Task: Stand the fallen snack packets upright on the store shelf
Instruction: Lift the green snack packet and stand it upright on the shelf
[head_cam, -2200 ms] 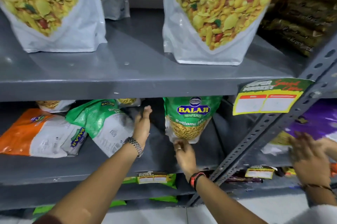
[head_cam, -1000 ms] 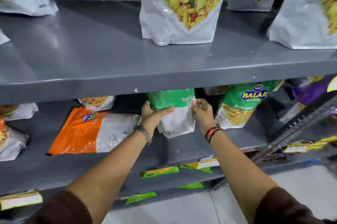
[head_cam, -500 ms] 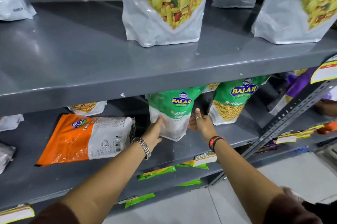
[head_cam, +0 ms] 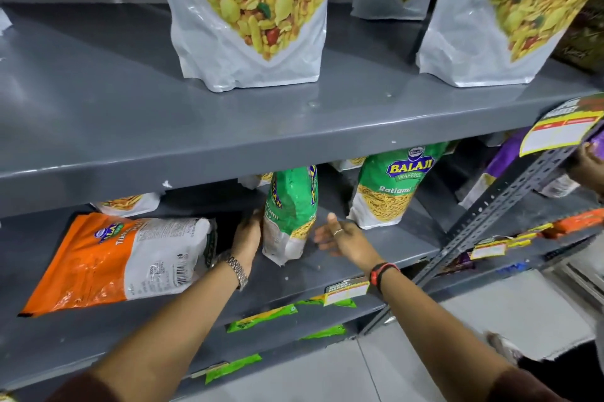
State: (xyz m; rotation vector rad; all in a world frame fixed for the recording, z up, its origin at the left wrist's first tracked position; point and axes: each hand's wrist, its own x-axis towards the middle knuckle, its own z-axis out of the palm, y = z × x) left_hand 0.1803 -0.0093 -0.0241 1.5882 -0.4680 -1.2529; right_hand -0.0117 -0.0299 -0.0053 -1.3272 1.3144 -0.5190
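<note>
A green Balaji snack packet (head_cam: 289,215) stands upright on the middle grey shelf (head_cam: 343,267), turned almost edge-on to me. My left hand (head_cam: 246,238) is pressed against its left side, fingers wrapped toward its back. Just right of the packet, my right hand (head_cam: 343,236) hovers with fingers spread, not touching it. A second green Balaji packet (head_cam: 392,185) stands upright further right. To the left, an orange and white packet (head_cam: 114,257) lies flat on its back on the same shelf.
Large white namkeen pouches (head_cam: 251,25) stand on the upper shelf (head_cam: 163,127). A slotted metal upright (head_cam: 490,215) crosses at the right, with purple packets (head_cam: 503,159) behind it. Another person's hand (head_cam: 588,166) shows at the right edge. Price tags (head_cam: 346,292) hang on the shelf fronts.
The green packet went from lying tilted to standing, then turned edge-on. My right hand has come off its right side; my left hand stays against it.
</note>
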